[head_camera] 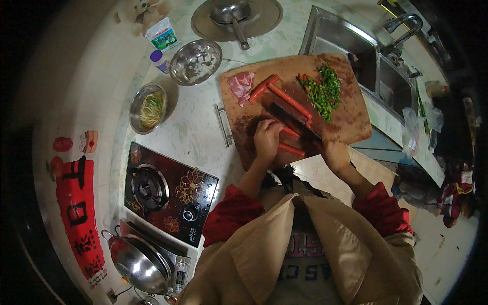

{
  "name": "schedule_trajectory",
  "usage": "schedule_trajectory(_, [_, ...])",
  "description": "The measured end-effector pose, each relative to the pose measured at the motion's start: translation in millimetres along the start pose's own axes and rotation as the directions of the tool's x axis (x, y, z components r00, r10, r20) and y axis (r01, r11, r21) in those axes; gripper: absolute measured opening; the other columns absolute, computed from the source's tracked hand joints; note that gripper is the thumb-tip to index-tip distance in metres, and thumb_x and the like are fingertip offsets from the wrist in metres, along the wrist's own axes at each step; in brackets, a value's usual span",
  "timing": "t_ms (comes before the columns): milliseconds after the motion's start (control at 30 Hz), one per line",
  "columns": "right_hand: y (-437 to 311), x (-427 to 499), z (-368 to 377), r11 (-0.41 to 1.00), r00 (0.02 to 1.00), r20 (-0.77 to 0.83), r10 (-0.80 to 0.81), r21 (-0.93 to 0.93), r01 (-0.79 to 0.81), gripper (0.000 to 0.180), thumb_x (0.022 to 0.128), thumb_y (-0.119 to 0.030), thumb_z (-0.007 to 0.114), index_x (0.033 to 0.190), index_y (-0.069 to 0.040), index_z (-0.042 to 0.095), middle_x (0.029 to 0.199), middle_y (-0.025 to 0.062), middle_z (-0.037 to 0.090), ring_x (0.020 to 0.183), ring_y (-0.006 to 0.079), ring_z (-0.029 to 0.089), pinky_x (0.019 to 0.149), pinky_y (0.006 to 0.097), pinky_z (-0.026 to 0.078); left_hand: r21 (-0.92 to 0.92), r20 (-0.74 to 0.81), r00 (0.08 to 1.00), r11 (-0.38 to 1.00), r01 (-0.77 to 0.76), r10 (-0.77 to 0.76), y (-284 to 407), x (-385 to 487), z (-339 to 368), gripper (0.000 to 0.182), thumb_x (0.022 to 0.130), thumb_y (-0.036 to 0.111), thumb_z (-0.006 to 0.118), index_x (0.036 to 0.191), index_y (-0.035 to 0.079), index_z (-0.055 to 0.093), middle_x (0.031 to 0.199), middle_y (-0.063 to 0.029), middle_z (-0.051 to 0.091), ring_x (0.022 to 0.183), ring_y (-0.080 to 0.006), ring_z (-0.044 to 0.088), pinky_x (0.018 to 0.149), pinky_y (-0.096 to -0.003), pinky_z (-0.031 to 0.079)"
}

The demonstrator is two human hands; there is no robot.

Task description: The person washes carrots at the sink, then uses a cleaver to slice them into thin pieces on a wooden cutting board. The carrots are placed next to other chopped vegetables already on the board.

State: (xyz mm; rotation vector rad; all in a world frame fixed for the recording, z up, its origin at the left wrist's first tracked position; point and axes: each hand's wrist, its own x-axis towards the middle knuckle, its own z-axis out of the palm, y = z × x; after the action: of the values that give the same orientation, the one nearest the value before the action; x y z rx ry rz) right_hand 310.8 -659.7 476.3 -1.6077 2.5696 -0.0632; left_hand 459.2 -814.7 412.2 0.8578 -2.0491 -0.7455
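Note:
My right hand (335, 154) grips a dark-bladed kitchen knife (284, 114) at its handle end, the blade slanting up and left across the wooden cutting board (350, 118). With curled fingers, my left hand (267, 139) holds a short red-orange stick of food (290, 132) beside the blade; whether it is carrot or sausage, I cannot tell. Another red-orange piece (291, 149) lies nearer to me. Beyond the knife rests a long red-orange stick (289, 101), meeting a second stick (264, 87). Raw meat (241, 87) sits at the board's far left, chopped green and orange vegetables (324, 91) at the right.
A double metal sink (343, 42) with a faucet (408, 28) lies beyond the board. Left stand a bowl of white pieces (196, 63), a bowl of shredded vegetables (150, 108), a gas stove (171, 192) and a wok (137, 263). A ladle (230, 15) rests on a lid at the back.

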Motion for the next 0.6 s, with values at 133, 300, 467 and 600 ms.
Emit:
schedule_trajectory(133, [3,0,0,0.999,1.000,-0.003,-0.022,0.042,0.023,0.035,0.084,-0.031,0.055,0.106,-0.004,0.050,0.071,0.0184,0.062,0.061,0.0350,0.062,0.052,0.0452,0.050,0.037,0.013,0.999,0.998,-0.050,0.050,8,-11,14,0.013,0.070,0.005,0.063,0.082,0.006,0.066,0.090,-0.0074,0.059,0.085,-0.0272,0.056,0.072,-0.0370,0.048])
schedule_trajectory(300, [3,-6,-12,0.995,0.998,-0.056,-0.029,0.093,0.034,0.037,0.083,-0.029,0.058,0.113,-0.008,0.050,0.074,0.0205,0.061,0.062,0.0376,0.060,0.053,0.0464,0.048,0.026,0.070,0.992,0.994,-0.105,0.103,7,-11,18,0.017,0.070,0.003,0.059,0.086,0.007,0.065,0.091,-0.0093,0.058,0.087,-0.0282,0.055,0.074,-0.0368,0.047])
schedule_trajectory(467, [-3,-17,-35,1.000,0.999,0.046,0.022,0.010,-0.022,0.025,0.085,-0.029,0.057,0.094,-0.008,0.048,0.061,0.0170,0.058,0.054,0.0348,0.059,0.045,0.0449,0.045,0.003,0.071,0.990,0.993,-0.119,0.118,4,-10,20,0.008,0.074,0.007,0.061,0.081,0.004,0.066,0.087,-0.0105,0.060,0.083,-0.0282,0.056,0.072,-0.0364,0.048])
schedule_trajectory(600, [-2,-23,-40,0.996,0.995,0.100,0.006,-0.092,0.003,0.025,0.086,-0.031,0.054,0.091,-0.008,0.046,0.054,0.0142,0.056,0.050,0.0324,0.058,0.042,0.0429,0.044,-0.009,0.073,0.988,0.990,-0.138,0.138,3,-9,21,0.010,0.071,0.004,0.060,0.080,0.004,0.065,0.087,-0.0113,0.059,0.083,-0.0288,0.056,0.072,-0.0368,0.048])
